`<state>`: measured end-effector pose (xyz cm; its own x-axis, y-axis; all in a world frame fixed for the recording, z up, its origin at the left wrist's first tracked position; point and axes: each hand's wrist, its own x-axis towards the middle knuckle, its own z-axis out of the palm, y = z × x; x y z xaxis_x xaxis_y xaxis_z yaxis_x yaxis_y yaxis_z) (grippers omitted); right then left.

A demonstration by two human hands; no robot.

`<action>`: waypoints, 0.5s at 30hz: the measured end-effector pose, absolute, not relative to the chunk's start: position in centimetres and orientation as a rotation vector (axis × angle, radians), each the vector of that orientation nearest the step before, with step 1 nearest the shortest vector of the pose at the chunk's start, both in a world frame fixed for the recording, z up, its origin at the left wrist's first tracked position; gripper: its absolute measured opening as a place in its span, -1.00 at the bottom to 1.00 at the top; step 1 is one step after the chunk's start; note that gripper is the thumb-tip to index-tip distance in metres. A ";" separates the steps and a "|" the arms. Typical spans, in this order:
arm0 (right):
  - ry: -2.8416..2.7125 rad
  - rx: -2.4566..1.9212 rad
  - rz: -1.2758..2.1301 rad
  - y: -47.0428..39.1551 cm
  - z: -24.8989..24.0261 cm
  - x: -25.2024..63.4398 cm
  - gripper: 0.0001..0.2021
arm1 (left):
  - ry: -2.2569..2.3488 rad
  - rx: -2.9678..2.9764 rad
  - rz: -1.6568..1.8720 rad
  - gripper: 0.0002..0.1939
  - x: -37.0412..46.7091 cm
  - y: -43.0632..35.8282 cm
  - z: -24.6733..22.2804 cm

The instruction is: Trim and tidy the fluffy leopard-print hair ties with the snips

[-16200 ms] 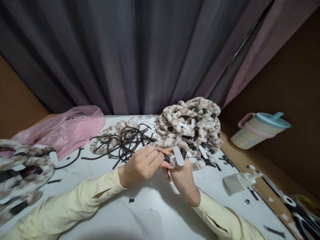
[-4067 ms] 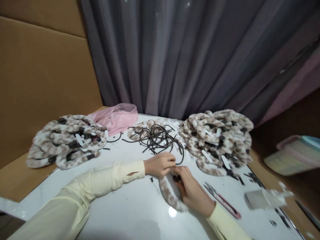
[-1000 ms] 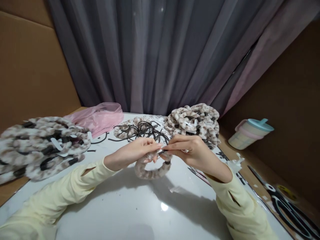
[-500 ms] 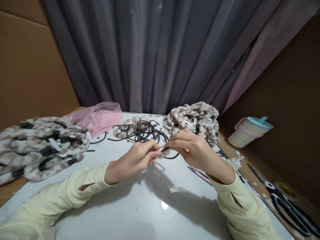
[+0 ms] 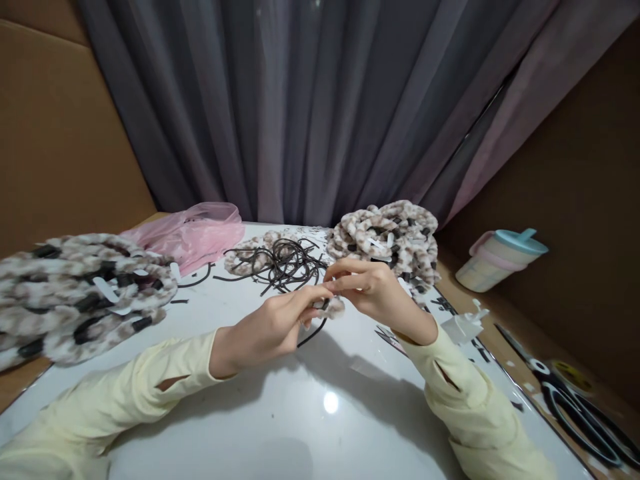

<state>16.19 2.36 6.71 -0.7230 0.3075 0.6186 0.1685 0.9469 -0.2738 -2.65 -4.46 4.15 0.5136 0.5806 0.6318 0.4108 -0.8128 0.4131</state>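
Observation:
In front of me my left hand (image 5: 267,327) is closed, thumb and fingers pinching a small brown-and-white plush piece (image 5: 336,308). A black cord (image 5: 314,333) hangs below that piece and curves down to the left. My right hand (image 5: 377,288) is closed too. Its fingertips meet my left fingertips just above the plush; whatever they pinch is hidden. Behind both hands lies a tangle of black cord (image 5: 290,265), with another spotted plush piece (image 5: 240,259) partly beneath it.
Heaps of spotted plush loops with black sections lie at left (image 5: 95,293) and back right (image 5: 395,233). A pink plastic bag (image 5: 195,233) sits at back left. On the right are small scissors (image 5: 393,340), a white nozzle bottle (image 5: 463,327), large scissors (image 5: 575,407), tape (image 5: 573,377) and a lidded cup (image 5: 497,263).
My right hand has shifted slightly left, its fingertips now against my left ones. The plush piece shows more, and the cord now hangs toward the lower left instead of curving right.

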 end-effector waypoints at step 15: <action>-2.495 -1.026 0.278 -0.7 7.1 15.1 -0.86 | 1.053 1.364 1.053 -0.82 -3.6 -0.1 4.2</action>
<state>15.08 -0.70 7.05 -0.6357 0.7073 0.3092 0.6218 0.7066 -0.3378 -3.61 -0.07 4.20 0.2204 0.9748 0.0351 0.0351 -0.0439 0.9984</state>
